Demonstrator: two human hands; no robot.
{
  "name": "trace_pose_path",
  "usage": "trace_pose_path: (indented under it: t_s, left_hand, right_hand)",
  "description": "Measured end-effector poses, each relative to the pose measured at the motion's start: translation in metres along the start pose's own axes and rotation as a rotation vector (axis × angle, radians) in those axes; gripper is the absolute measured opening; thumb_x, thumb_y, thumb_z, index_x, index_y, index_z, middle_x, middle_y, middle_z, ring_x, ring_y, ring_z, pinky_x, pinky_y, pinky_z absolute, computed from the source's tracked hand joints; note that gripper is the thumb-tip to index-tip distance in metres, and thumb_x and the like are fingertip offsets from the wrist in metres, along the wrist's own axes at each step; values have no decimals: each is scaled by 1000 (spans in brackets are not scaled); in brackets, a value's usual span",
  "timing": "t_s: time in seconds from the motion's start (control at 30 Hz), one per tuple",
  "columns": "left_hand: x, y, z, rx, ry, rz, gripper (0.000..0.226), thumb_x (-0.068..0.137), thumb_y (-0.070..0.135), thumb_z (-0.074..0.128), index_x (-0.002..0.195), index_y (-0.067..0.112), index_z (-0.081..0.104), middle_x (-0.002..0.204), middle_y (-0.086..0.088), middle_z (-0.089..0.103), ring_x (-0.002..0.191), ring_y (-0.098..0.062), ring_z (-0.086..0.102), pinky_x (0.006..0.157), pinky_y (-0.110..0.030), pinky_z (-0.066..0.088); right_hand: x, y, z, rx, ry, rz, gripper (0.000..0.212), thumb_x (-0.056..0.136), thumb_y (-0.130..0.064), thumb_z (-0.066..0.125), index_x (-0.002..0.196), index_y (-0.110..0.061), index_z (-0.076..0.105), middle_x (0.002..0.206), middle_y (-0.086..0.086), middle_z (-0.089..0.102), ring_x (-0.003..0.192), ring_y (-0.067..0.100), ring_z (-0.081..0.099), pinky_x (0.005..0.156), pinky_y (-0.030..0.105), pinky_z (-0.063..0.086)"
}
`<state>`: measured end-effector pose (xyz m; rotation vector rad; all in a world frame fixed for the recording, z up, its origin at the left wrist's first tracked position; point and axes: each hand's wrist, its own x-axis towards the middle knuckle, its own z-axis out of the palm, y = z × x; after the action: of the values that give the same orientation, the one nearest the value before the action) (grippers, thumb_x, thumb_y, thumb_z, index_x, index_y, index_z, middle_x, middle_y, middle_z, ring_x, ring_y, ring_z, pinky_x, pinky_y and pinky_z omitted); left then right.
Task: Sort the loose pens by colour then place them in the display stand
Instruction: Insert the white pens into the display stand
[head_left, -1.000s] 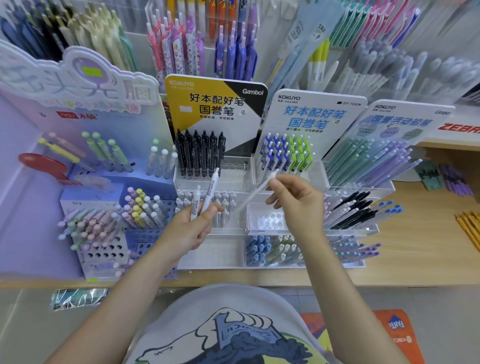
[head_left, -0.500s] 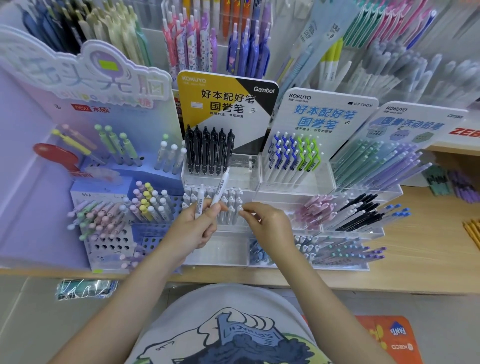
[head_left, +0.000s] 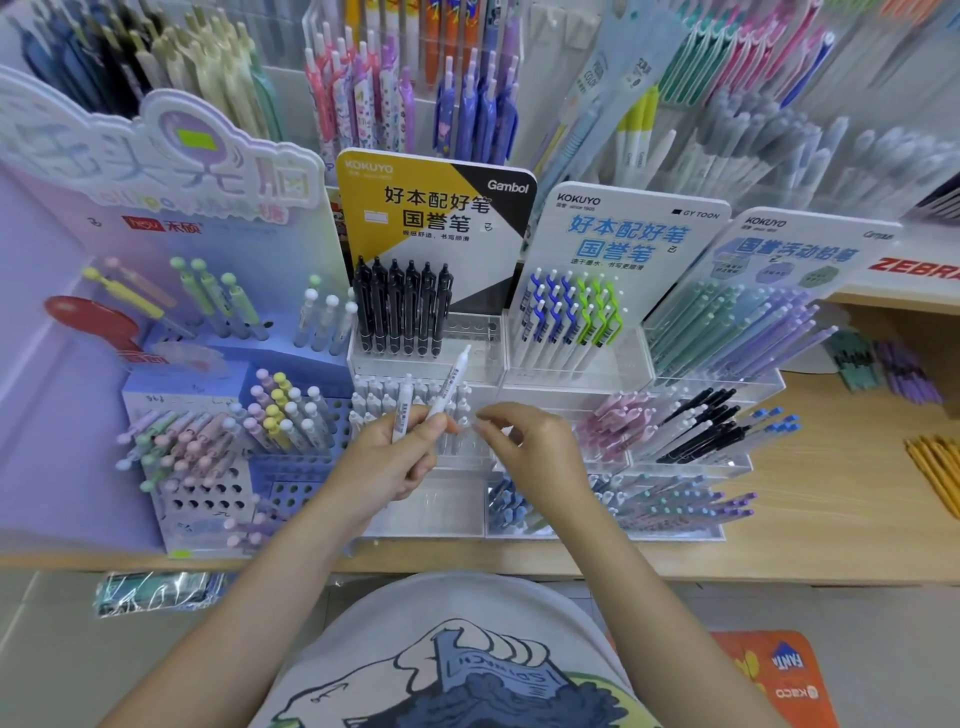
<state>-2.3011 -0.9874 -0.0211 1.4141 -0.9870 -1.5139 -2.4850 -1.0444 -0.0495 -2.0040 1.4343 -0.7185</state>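
A stationery shop is shown. Pens sorted by colour are racked in tiered clear acrylic display stands on a wooden surface, each backed by a printed brand card. Further rows of pens are hung on the wall behind.

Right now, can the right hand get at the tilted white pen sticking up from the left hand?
Probably yes. The right hand sits beside the left hand, fingertips pointing at the tilted white pen, nothing between them. The pen's upper shaft stands free above the left grip.
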Motion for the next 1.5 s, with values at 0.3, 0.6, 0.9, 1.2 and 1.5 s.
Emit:
trace_pose_path:
  t_s: [0.3,0.6,0.9,1.2,1.5]
  left_hand:
    - [3,3,18,62,-107,-73,23,100,33,55,113,19,68,62,2,52,46,-9,37,45,-18,28]
    - [3,10,10,35,67,29,25,105,34,45,105,16,62,75,-4,63,52,-15,50,42,-18,27]
    - [9,6,8,35,139,66,16,103,24,53,100,14,64,66,-3,60,49,-16,52,42,-25,36]
    - [10,7,9,-8,165,60,12,102,22,56,96,16,64,65,-1,60,49,-15,52,43,-24,36]
    - [12,8,11,-11,148,54,14,102,24,54,96,17,64,67,-3,60,50,-16,52,46,-27,36]
  right_hand:
    - [9,-30,-47,831,40,255,10,93,-4,63,99,-2,71,73,7,68,67,21,64,57,30,50]
    - [21,-16,-65,607,292,128,8,91,-3,67,97,-8,71,80,7,71,71,13,68,73,28,58]
    - [28,1,-16,238,197,-42,12,88,-12,73,99,-8,75,88,1,72,78,16,68,76,35,58]
    - [37,11,1,120,96,-96,11,88,-14,73,96,-8,76,87,2,73,77,13,66,75,33,56]
    - [35,10,0,78,59,-81,18,89,-17,73,104,-9,75,93,3,73,76,11,60,76,35,55]
